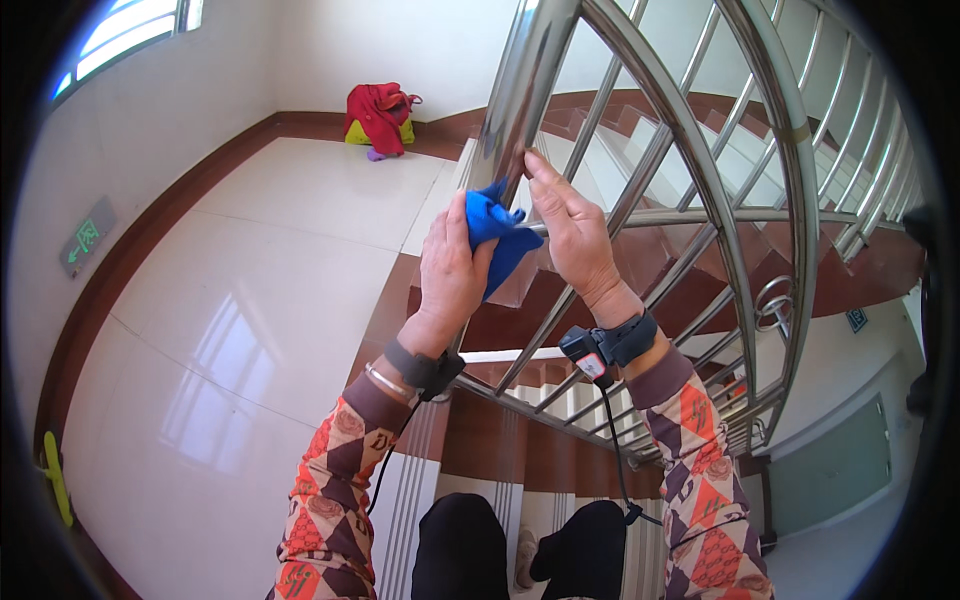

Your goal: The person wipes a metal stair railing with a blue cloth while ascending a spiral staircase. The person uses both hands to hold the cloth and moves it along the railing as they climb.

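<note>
My left hand (452, 255) presses a bunched blue cloth (491, 214) to the near side of a thick stainless steel newel post (517, 90). A loose corner of the cloth hangs down past my thumb. On the other side of the post is my right hand (574, 236), fingers stretched out, the fingertips at the steel and no object seen in it. Its thumb and palm are partly turned away from view. Both wrists carry dark straps, and a small boxed device (589, 356) with a cable sits on the right one.
Curved steel railing bars (675, 142) run off to the right above stone stairs (525, 427), where I stand. A tiled landing (300, 225) lies to the left. Against its far wall rests a red cloth (379, 112) over a yellow-green item. A green-yellow handle (56, 476) shows at left.
</note>
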### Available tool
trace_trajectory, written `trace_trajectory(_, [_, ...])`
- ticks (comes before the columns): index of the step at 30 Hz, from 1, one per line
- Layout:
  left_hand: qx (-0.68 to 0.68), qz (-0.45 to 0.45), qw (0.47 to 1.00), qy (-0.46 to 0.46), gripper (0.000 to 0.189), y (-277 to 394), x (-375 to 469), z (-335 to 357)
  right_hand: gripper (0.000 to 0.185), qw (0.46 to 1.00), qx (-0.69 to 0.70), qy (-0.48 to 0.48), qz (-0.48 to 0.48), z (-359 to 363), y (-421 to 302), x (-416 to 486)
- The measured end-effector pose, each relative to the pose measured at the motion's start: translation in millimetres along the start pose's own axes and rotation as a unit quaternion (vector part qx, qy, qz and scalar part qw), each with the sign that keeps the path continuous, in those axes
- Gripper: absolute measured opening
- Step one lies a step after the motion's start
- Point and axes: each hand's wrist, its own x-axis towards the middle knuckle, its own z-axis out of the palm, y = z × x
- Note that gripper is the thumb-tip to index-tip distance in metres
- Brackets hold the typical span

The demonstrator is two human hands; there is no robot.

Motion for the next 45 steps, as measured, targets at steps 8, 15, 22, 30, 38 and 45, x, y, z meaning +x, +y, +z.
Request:
trace_trajectory(8, [0.013, 0.028, 0.999, -0.011, 0.068, 14, 19, -25, 0.036, 0.998, -0.021, 0.029, -0.054, 11, 8, -4])
trace_trajectory(15, [0.029, -0.006, 1.000, -0.003, 0.073, 30, 29, -14, 0.027, 0.998, 0.013, 0.055, 0.014, 9, 0, 17])
trace_trajectory(22, [-0.015, -0.034, 0.997, -0.070, 0.079, 20, 13, 4, 0.025, 0.994, -0.001, 0.108, 0.006, 4, 24, 2])
trace_trajectory(30, [0.000, -0.079, 0.991, -0.110, 0.083, 16, -4, -1, 0.029, 0.989, 0.012, 0.088, 0.115, 16, 29, -18])
trace_trajectory(38, [0.016, -0.042, 0.991, -0.123, 0.084, 7, 16, 10, 0.045, 0.989, 0.059, 0.028, 0.134, 21, 50, -51])
trace_trajectory(45, [0.033, -0.132, 0.984, -0.119, 0.079, 0, -5, 8, 0.056, 0.996, -0.051, -0.031, 0.071, 40, 45, -53])
